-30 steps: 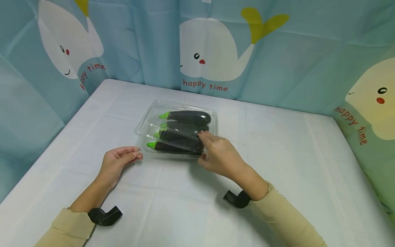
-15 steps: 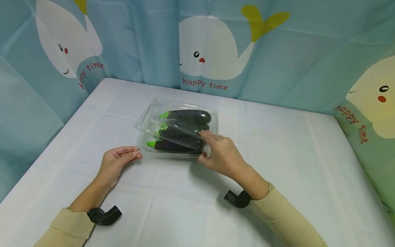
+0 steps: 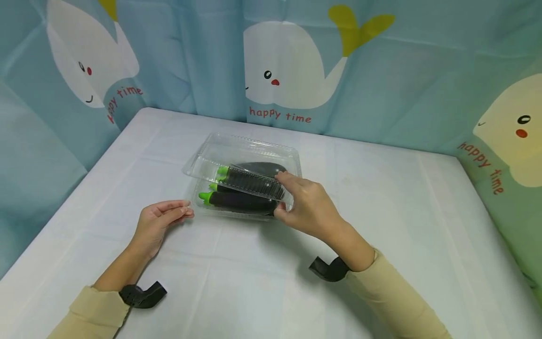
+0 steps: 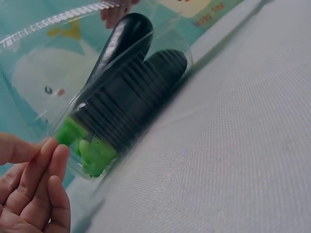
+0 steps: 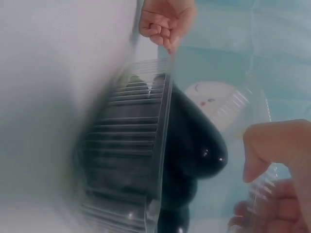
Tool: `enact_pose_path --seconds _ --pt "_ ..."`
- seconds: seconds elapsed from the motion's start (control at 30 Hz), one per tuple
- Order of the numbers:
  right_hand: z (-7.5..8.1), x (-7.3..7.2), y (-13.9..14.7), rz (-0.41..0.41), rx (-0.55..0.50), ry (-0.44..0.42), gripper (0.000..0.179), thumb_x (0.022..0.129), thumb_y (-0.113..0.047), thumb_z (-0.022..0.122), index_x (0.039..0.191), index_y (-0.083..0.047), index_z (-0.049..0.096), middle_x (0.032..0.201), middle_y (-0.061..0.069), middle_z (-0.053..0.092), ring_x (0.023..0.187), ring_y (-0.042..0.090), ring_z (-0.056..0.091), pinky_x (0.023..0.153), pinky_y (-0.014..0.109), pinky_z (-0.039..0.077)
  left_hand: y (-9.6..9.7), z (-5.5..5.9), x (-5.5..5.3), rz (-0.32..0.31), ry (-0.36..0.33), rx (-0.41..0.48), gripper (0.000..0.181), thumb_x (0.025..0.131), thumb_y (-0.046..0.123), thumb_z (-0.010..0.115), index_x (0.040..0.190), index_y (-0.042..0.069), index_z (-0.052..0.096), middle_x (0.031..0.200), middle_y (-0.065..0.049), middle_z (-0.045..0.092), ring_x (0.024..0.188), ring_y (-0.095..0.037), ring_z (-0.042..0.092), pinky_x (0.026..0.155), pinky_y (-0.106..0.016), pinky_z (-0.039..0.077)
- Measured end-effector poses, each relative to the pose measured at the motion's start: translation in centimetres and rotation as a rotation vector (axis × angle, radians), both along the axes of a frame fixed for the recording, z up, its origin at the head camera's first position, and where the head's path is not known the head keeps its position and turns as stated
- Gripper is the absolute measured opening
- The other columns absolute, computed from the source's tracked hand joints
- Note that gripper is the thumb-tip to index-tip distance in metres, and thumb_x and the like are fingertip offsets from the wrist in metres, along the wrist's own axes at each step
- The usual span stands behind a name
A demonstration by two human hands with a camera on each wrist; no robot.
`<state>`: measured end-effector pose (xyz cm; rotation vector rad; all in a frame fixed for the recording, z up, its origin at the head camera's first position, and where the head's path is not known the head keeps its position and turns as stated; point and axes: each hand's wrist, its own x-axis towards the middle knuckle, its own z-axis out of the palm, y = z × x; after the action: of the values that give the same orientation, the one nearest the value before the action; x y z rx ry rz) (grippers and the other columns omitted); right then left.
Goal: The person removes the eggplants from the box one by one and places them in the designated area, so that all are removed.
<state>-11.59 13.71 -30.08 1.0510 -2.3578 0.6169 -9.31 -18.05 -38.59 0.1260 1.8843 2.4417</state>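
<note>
The clear plastic container (image 3: 237,217), standing on the white table (image 3: 372,197), is the landmark here: its clear lid (image 3: 202,165) is partly raised, tilted over the base with its near ribbed edge apart from the container's near rim. Inside the container lie at least 3 dark eggplants (image 3: 241,201), side by side, their green stems (image 3: 205,197) toward the container's left end and their rounded ends toward its right; the overlapping clear layers make an exact count hard. At the container's near right corner, the right hand (image 3: 308,205) pinches the lid's edge, its thumb on the near side and some fingertips showing through the plastic in the right wrist view. At the container's near left corner, the left hand (image 3: 158,223) has its thumb and fingertips drawn together on the rim, close to the stems. Nearer the wearer than the container, 1 black curved piece (image 3: 144,295) sits at the left wrist, beside a beige sleeve (image 3: 98,306), and 1 more at the right. Behind the container hangs a light blue curtain (image 3: 211,56) with a white whale (image 3: 288,61) and red "happy time" lettering (image 3: 279,114).
</note>
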Motion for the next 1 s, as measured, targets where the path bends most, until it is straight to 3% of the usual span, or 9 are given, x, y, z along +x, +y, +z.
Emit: enact_pose_path --seconds 0.1,0.37,0.73,0.83,1.0 --pt "-0.02 0.04 -0.05 0.010 0.011 -0.006 0.047 0.061 0.001 0.065 0.107 0.007 0.059 0.108 0.021 0.062 0.098 0.030 0.061 0.075 0.036 0.055 -0.11 -0.09 0.03 -0.013 -0.016 -0.010 0.013 0.088 0.000 0.059 0.098 -0.005 0.066 0.083 -0.005 0.070 0.079 -0.015 0.067 0.074 -0.024 0.054" --pt "0.02 0.18 0.02 0.030 0.077 -0.010 0.046 0.064 -0.001 0.065 0.108 0.010 0.060 0.113 0.022 0.059 0.107 0.031 0.056 0.087 0.038 0.050 -0.05 -0.16 -0.08 -0.041 -0.065 0.027 0.013 0.087 0.003 0.061 0.098 0.001 0.069 0.090 -0.006 0.070 0.088 -0.016 0.066 0.078 -0.027 0.053" --pt "0.19 -0.03 0.39 0.076 0.158 0.020 0.047 0.066 -0.003 0.068 0.110 0.011 0.059 0.114 0.023 0.059 0.109 0.032 0.055 0.091 0.039 0.048 0.24 -0.06 0.10 0.022 -0.069 0.088 0.020 0.086 0.002 0.064 0.104 0.007 0.070 0.100 -0.003 0.068 0.094 -0.013 0.063 0.083 -0.027 0.049" --pt "0.23 -0.08 0.39 0.077 0.172 0.024 0.048 0.066 -0.004 0.069 0.111 0.011 0.059 0.115 0.023 0.059 0.110 0.033 0.055 0.091 0.039 0.047 0.39 -0.10 0.06 0.023 -0.052 0.089 0.023 0.086 0.002 0.063 0.109 0.004 0.067 0.101 -0.004 0.067 0.096 -0.013 0.063 0.084 -0.028 0.049" --pt "0.27 -0.15 0.38 0.092 0.180 0.012 0.049 0.067 -0.003 0.068 0.113 0.011 0.058 0.116 0.023 0.058 0.111 0.033 0.054 0.092 0.039 0.047 0.75 0.05 0.09 0.019 -0.008 0.092 0.037 0.088 -0.001 0.059 0.121 -0.014 0.051 0.102 -0.005 0.067 0.098 -0.014 0.062 0.084 -0.027 0.049"
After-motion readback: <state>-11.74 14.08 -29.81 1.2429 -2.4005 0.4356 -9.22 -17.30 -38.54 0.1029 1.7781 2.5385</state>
